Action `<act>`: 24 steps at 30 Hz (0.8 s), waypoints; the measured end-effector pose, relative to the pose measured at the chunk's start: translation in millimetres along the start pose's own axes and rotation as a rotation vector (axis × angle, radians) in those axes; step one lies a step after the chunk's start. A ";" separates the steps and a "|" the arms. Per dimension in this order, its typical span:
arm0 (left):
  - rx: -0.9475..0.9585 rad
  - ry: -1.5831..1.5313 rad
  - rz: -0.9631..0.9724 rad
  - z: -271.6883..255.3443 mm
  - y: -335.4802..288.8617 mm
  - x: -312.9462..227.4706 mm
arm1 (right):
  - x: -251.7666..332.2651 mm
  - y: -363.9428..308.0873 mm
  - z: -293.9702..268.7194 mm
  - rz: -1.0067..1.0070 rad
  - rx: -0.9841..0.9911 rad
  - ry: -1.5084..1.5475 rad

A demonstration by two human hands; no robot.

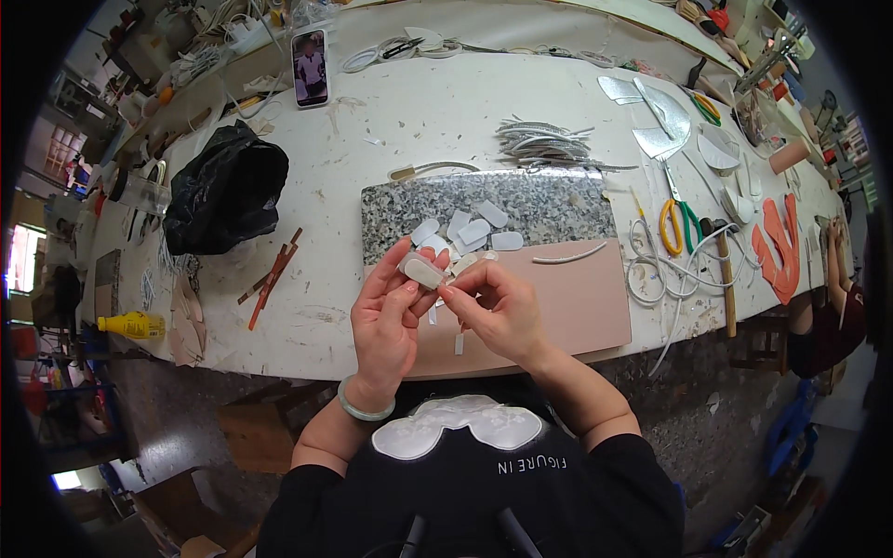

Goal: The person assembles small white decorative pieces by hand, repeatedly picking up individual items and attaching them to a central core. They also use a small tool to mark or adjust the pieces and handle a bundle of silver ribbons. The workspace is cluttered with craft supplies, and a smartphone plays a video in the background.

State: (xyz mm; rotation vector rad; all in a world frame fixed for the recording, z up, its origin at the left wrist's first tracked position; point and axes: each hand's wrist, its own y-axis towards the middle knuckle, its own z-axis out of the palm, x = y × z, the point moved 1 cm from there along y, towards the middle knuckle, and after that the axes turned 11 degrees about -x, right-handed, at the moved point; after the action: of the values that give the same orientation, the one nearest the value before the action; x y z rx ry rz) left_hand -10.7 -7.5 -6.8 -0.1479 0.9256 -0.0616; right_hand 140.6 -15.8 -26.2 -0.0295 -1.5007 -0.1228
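Observation:
My left hand [389,321] holds a small oval piece [425,272] between thumb and fingers; it has a cream middle and a paler, shiny rim. The fingertips of my right hand [498,305] are closed in a pinch at the lower right edge of this piece. Just beyond my hands, several pale rounded pieces [476,231] lie in a loose pile on a speckled stone slab [567,209]. Below my hands is a pinkish board [586,302], with a small white strip [459,344] on it.
Silver cords [544,142] lie beyond the slab. To the right are scissors [671,223], a hammer [726,279], white cord [684,290] and orange cutouts [779,249]. On the left are a black plastic bag [228,191], reddish strips [274,279] and a yellow bottle [132,325]. A phone [311,70] stands at the back. Another person [837,298] is at far right.

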 end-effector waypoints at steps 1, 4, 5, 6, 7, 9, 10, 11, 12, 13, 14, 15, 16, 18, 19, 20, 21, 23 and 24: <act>0.003 -0.002 0.005 -0.4 -0.4 0.2 | 0.2 -0.1 0.0 -0.004 0.000 -0.005; 0.014 -0.040 0.005 -1.6 -1.1 0.6 | 1.5 0.0 0.6 0.003 0.000 -0.005; 0.020 -0.073 -0.005 -1.8 -1.0 -0.1 | 1.8 -0.1 1.0 0.009 -0.001 -0.002; 0.026 -0.107 -0.015 -1.9 -0.9 -0.5 | 1.5 -0.3 1.2 0.008 -0.002 0.002; -0.002 -0.064 -0.001 -1.6 -1.0 0.4 | 0.9 -0.5 1.4 0.008 -0.003 0.005; -0.058 0.020 0.029 -0.4 -1.3 3.7 | 0.8 -0.7 2.2 0.008 -0.003 0.002; -0.075 0.027 0.033 0.4 -1.0 3.9 | 1.7 -0.8 2.8 0.010 -0.003 -0.005; -0.092 0.034 0.037 1.4 -0.1 4.0 | 2.0 -1.0 3.1 0.012 -0.003 -0.013; -0.109 0.041 0.040 1.9 0.7 4.0 | 1.7 -1.4 3.4 0.012 -0.005 -0.007; -0.104 0.051 0.041 1.0 1.5 4.0 | 1.1 -2.0 3.8 0.012 -0.007 -0.002; -0.099 0.061 0.041 -0.8 2.4 4.0 | 0.8 -2.7 4.2 0.012 -0.009 0.005; -0.094 0.072 0.042 -2.6 3.1 4.3 | 0.8 -3.1 4.9 0.029 -0.022 0.007; -0.096 0.075 0.041 -4.3 3.7 5.1 | 0.8 -3.5 5.8 0.047 -0.034 0.009; -0.098 0.078 0.044 -7.6 5.5 7.7 | 0.6 -3.3 6.7 0.064 -0.046 0.007; -0.100 0.067 0.040 -8.9 6.1 9.0 | 0.2 -3.2 7.2 0.067 -0.047 0.003; -0.102 0.055 0.035 -9.9 6.6 10.3 | -0.1 -3.0 7.4 0.069 -0.048 -0.002; -0.104 0.043 0.031 -10.5 6.8 10.9 | -0.4 -1.9 7.3 0.058 -0.031 -0.029; -0.137 0.005 -0.003 -8.8 8.2 12.3 | -0.6 2.3 6.4 0.034 0.003 -0.084; -0.153 -0.014 -0.018 -8.4 9.1 12.4 | -0.1 3.9 6.3 0.019 0.008 -0.116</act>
State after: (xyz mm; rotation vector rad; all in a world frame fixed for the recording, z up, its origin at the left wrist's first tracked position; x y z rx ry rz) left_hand -10.0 -0.8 -22.9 -0.2984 0.9147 -0.0065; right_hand 134.8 -11.3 -25.6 -0.0449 -1.6163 -0.1009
